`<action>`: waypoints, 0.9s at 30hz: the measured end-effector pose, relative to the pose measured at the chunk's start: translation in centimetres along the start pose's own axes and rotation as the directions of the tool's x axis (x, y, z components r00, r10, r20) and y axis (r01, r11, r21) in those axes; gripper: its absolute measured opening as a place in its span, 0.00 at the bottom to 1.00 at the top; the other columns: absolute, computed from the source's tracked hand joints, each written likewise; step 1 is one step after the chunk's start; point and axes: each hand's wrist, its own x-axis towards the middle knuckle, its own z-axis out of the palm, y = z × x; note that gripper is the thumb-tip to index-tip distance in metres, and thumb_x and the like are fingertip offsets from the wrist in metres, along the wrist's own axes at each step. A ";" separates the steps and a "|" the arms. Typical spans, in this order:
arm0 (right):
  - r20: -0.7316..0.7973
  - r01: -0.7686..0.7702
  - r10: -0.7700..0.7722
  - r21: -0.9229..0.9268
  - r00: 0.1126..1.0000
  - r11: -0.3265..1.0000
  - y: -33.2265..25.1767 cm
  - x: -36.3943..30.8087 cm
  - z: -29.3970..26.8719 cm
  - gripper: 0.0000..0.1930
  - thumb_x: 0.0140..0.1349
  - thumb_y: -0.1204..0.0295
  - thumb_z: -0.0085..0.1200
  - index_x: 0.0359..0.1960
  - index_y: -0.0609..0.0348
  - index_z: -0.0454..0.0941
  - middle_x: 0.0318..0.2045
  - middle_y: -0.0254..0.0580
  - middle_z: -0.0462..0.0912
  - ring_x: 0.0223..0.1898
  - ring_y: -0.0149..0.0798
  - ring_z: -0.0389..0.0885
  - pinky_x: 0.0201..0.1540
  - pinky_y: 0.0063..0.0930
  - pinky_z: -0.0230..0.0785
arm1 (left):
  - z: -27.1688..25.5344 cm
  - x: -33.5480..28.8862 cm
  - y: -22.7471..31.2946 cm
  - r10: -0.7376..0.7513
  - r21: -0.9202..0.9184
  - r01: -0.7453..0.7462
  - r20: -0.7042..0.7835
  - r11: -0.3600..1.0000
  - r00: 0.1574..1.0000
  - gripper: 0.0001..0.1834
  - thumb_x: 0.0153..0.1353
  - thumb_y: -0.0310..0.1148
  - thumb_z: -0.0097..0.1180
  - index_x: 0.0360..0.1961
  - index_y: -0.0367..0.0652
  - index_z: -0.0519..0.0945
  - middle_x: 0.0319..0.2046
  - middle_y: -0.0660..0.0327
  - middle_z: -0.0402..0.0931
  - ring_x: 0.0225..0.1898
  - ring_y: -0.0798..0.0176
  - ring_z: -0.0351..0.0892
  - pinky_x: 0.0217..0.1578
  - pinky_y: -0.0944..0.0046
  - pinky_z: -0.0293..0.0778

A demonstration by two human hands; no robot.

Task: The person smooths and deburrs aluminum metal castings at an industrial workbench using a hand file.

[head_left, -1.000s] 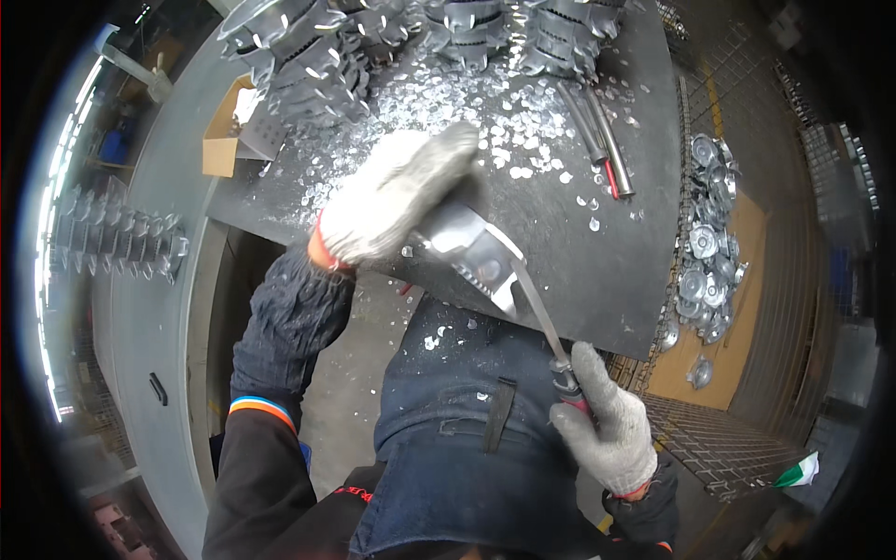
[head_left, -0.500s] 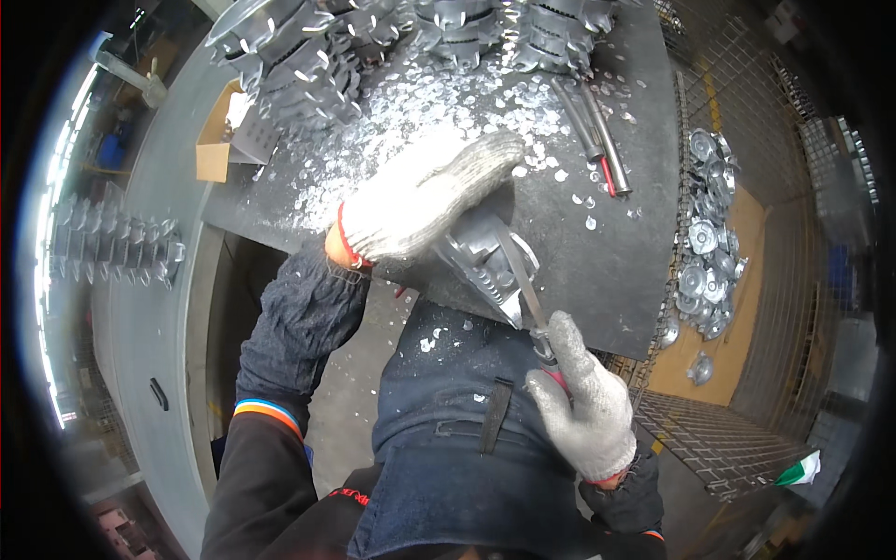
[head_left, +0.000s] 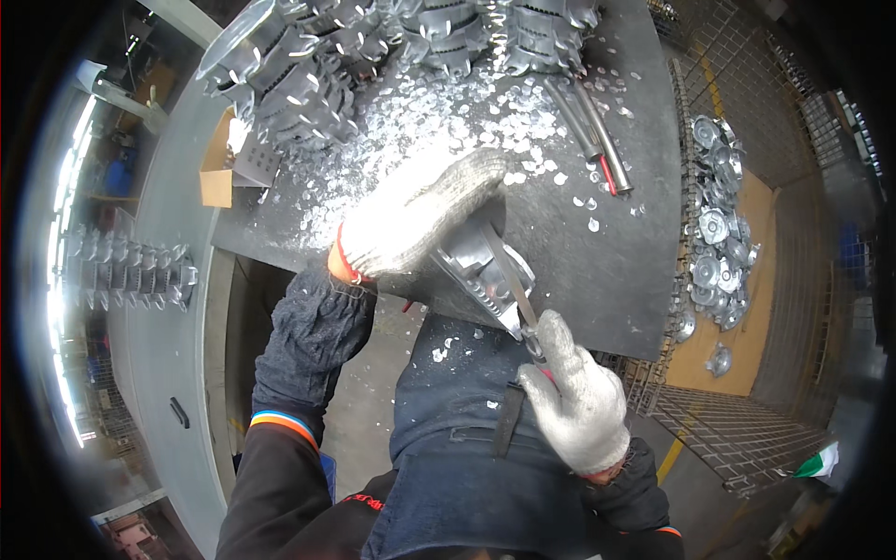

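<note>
A white knit glove with a red cuff covers my left hand [head_left: 420,207], which grips a silver cast-metal part [head_left: 474,263] at the near edge of the table. The hand hides the part's upper side. My right hand [head_left: 583,409], gloved too, is closed around the red handle of a flat file [head_left: 516,287], its thumb or a finger stretched along toward the blade. The blade lies against the right side of the part, pointing away from me. A dark apron [head_left: 457,392] dusted with a few metal flakes is just below the part.
Shiny metal flakes [head_left: 523,126] litter the dark tabletop [head_left: 607,280]. Stacked castings [head_left: 443,37] stand at the back, near two metal tubes [head_left: 602,135] and an open carton [head_left: 219,173]. On the right, a wire-mesh bin [head_left: 737,434] holds several round castings [head_left: 714,224]. More parts [head_left: 140,271] stand at left.
The whole view has turned slightly. Both hands keep their grips, and the file has shifted only a little against the casting.
</note>
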 end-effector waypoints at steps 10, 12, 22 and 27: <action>0.029 0.018 -0.033 0.431 0.999 0.902 0.5 -0.1 0.3 0.40 0.72 0.76 0.73 0.83 0.65 0.69 0.64 0.59 0.90 0.53 0.48 0.97 0.53 0.33 0.89 | -0.1 1.8 1.9 -0.302 -0.544 0.286 0.062 0.789 0.951 0.24 0.88 0.44 0.54 0.71 0.38 0.82 0.56 0.55 0.91 0.55 0.62 0.90 0.59 0.62 0.83; 0.059 -0.005 -0.030 0.514 0.998 0.858 0.2 -0.1 -0.2 0.40 0.73 0.77 0.71 0.84 0.67 0.66 0.69 0.61 0.86 0.59 0.49 0.95 0.58 0.33 0.88 | 0.2 1.7 1.5 -0.283 -0.539 0.241 0.005 0.807 0.959 0.24 0.89 0.47 0.55 0.69 0.37 0.84 0.52 0.57 0.92 0.49 0.65 0.91 0.54 0.64 0.84; 0.324 -0.255 0.016 0.712 0.946 0.654 -0.6 -0.1 -1.9 0.42 0.76 0.80 0.67 0.87 0.69 0.58 0.83 0.64 0.71 0.71 0.52 0.87 0.70 0.37 0.80 | 1.8 0.6 1.4 -0.374 -0.572 0.279 -0.052 0.772 0.926 0.26 0.88 0.51 0.54 0.60 0.37 0.87 0.43 0.58 0.92 0.37 0.67 0.88 0.38 0.66 0.81; 0.251 -0.143 -0.043 0.674 0.967 0.724 -0.6 -0.1 -1.9 0.42 0.76 0.79 0.67 0.87 0.71 0.58 0.81 0.64 0.73 0.67 0.52 0.91 0.65 0.36 0.84 | 1.7 0.8 2.2 -0.418 -0.592 0.332 -0.009 0.734 0.908 0.28 0.88 0.54 0.52 0.57 0.37 0.88 0.39 0.60 0.91 0.34 0.69 0.86 0.35 0.67 0.79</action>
